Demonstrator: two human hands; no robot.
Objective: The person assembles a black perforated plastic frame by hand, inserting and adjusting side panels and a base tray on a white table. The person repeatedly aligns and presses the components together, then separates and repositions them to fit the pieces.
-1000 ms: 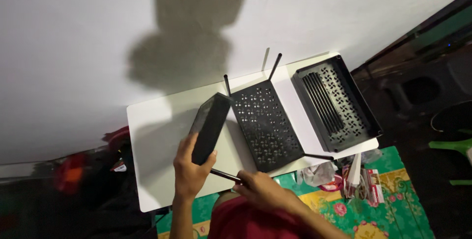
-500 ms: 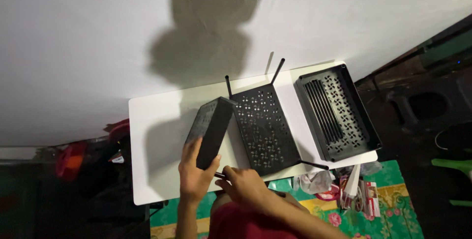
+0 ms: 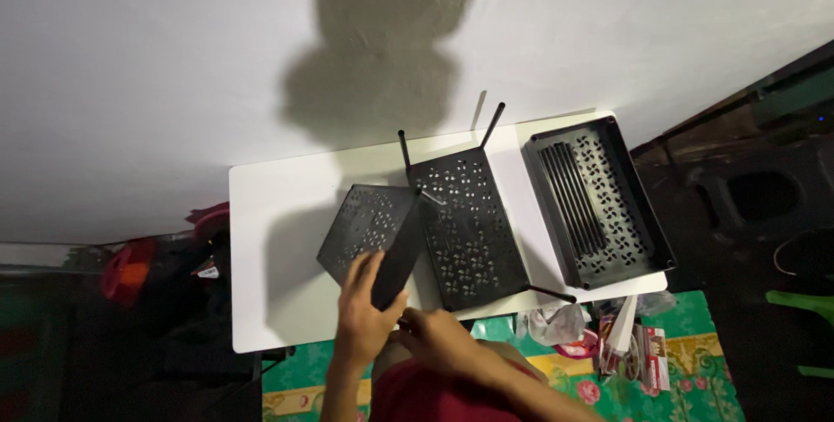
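A small white table [image 3: 278, 240] stands against a white wall. My left hand [image 3: 365, 313] grips a black perforated tray [image 3: 369, 227] by its near edge and holds it tilted, its underside turned up. My right hand [image 3: 439, 335] is at the table's near edge, just beside the left hand, closed on a thin black rod that is mostly hidden. A second black perforated tray [image 3: 469, 227] lies face down in the middle with thin black rods sticking out of its corners. A third black tray [image 3: 595, 201] lies open side up at the right with several rods inside.
A green flowered mat [image 3: 686, 361] covers the floor under the table, with packets and a plastic bag [image 3: 556, 322] on it. Red and dark items [image 3: 130, 270] are piled at the left. Dark furniture [image 3: 756, 187] stands at the right.
My left hand has tipped its tray over to the left, so the perforated bottom now shows. My right hand has moved left to meet the left hand. The camera drifted slightly.
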